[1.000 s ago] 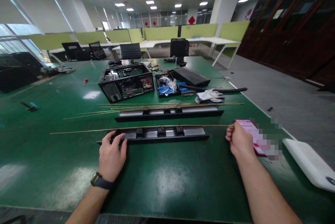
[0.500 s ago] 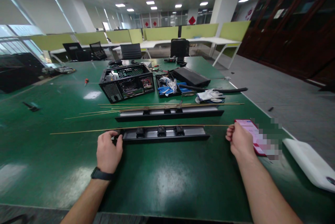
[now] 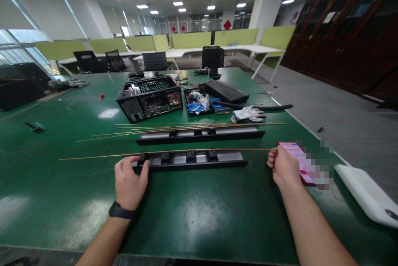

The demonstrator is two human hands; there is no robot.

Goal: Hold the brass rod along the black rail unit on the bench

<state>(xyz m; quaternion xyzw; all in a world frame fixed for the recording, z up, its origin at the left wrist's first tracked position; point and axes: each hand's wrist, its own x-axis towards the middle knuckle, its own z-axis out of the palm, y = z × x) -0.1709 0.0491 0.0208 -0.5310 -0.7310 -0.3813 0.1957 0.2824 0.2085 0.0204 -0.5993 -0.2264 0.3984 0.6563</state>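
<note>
I see brass rod just beyond hands, long axis left-right. Right hand pinches right end. Left hand, thumb and fingers parted, nearer rail's left end; contact there, cannot tell.

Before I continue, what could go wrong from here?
The thin rod might bend or slip, since the right hand holds it near one end. That hand overlaps the phone in view and could nudge it. The left hand, at the left end of the near rail, might shift it.
</note>
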